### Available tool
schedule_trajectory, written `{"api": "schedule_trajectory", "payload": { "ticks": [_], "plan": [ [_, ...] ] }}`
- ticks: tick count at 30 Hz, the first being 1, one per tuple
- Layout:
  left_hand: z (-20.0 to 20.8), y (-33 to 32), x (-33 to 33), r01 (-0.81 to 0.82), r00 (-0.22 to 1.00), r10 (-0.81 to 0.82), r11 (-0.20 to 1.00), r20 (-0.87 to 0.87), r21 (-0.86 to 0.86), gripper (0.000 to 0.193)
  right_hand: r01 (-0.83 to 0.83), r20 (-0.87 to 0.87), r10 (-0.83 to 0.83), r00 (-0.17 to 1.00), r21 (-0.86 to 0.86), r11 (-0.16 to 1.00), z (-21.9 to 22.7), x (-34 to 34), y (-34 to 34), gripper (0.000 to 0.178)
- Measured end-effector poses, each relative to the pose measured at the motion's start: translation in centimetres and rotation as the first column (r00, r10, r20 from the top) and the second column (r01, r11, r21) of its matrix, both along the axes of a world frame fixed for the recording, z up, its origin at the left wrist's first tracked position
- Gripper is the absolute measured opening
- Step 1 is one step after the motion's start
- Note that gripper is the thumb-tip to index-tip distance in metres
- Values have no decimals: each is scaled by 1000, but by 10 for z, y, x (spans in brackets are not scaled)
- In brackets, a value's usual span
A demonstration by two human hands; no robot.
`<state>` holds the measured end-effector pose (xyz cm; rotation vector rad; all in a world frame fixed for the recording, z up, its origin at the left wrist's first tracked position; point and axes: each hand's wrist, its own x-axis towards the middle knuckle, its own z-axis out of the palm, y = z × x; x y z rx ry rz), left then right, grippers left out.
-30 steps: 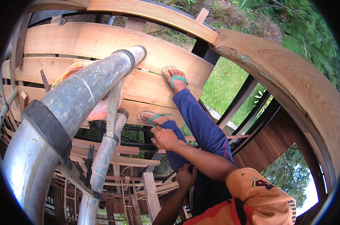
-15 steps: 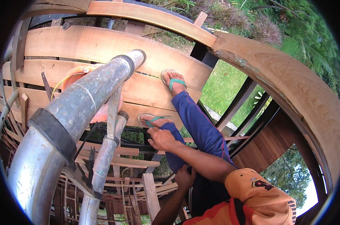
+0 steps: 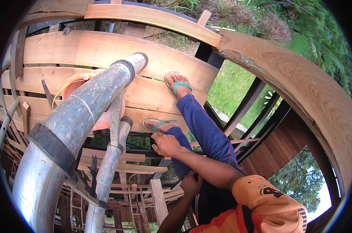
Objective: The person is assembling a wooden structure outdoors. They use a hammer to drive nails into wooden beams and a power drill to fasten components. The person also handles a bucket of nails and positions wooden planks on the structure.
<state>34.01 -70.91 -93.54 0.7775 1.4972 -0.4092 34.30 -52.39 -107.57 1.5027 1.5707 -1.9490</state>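
Observation:
My right hand [image 3: 167,145] is held in front of my lower leg, its fingers curled against a dark thing that shows only as a black edge. Lower down, my left hand [image 3: 191,183] is closed, with a bit of something black at its knuckles. What either hand holds is mostly hidden. Both hands are near my blue trousers [image 3: 207,124]. My feet, in green-strapped flip-flops [image 3: 180,84], stand on pale wooden planks [image 3: 156,93].
A thick grey metal pipe [image 3: 86,101] slants across the left, with a thinner pipe [image 3: 111,163] beside it. Behind them sits an orange bucket [image 3: 73,86]. Past the planks' right end there is a gap over grass [image 3: 234,85]. A large curved wooden beam [image 3: 300,73] runs along the right.
The view has shifted very slightly. My hands and feet keep nearly the same places and the same grip.

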Motion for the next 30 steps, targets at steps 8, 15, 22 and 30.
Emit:
{"api": "schedule_trajectory", "payload": {
  "ticks": [8, 15, 22, 30],
  "plan": [
    [1, 4, -1, 25, 1000, -25, 1000, 5, 8, 47, 2, 18, -2, 1000, -7, 1000, -1, 1, -1, 35],
    [0, -3, -2, 3, 1000, -4, 999, 15, 44, 47, 10, 24, -10, 1000, 11, 1000, 0, 1, -1, 36],
    [0, -1, -1, -32, 999, 31, 998, 12, 53, 46, -39, 28, 41, 999, -72, 997, 0, 1, 0, 43],
    [1, 36, -34, -125, 992, 127, 991, -21, 53, 36, -43, 19, 42, 999, 62, 997, 5, -2, 6, 38]
  ]
}}
